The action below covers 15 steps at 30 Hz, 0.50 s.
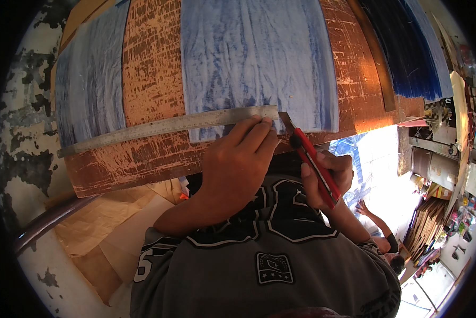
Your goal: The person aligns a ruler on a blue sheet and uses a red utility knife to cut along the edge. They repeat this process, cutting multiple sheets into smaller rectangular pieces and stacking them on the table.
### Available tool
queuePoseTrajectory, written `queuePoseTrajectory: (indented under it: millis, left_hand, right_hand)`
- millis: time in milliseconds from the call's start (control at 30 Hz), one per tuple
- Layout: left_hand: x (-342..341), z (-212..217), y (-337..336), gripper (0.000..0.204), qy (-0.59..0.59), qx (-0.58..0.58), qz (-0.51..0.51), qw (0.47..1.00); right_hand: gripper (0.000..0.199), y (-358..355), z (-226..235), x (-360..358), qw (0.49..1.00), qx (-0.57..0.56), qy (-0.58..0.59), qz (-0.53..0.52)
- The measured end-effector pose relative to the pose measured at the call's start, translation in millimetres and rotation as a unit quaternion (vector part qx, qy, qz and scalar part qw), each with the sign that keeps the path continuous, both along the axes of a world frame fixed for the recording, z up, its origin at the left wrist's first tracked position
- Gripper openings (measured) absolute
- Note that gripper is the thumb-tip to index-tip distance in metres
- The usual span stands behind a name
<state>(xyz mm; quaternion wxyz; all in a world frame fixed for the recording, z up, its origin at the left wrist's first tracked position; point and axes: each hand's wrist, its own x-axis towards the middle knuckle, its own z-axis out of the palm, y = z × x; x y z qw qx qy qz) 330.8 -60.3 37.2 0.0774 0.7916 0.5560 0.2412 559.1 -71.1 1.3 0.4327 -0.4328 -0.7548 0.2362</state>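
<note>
A long metal ruler (163, 127) lies crosswise over the near ends of two streaky blue-white sheets, a wide one (254, 53) in the middle and a narrower one (92, 79) at left. My left hand (235, 161) presses its bent fingertips down near the ruler's right end. In my right hand (339, 172) is a red utility knife (318, 168), its blade out and tilted up to the left. The blade tip is just beyond the ruler's end, over the wide sheet. Beneath everything is a scratched reddish-brown board (153, 58).
A dark blue sheet (415, 53) and a brown strip (378, 63) lie at the board's right. Brown paper (97, 217) sits below the left edge, beside a peeling wall (23, 164). Another person's arm (376, 219) shows at lower right, near stacked flat boards (426, 228).
</note>
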Motion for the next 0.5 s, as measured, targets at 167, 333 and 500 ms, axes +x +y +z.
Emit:
queuePoseTrajectory:
  millis: [167, 333, 500]
  left_hand:
    - [0, 1, 0, 0.021, -0.002, -0.002, 0.003, 1.0]
    - [1, 1, 0, 0.021, -0.003, -0.001, 0.003, 1.0]
    - [0, 0, -1, 0.021, -0.004, -0.001, 0.002, 1.0]
  right_hand:
    - [0.033, -7, -3, 4, 0.999, -0.032, 0.008, 0.007]
    - [0.031, 0, -1, 7, 0.999, 0.007, -0.01, 0.033]
    - [0.027, 5, -3, 11, 0.998, -0.003, 0.061, -0.035]
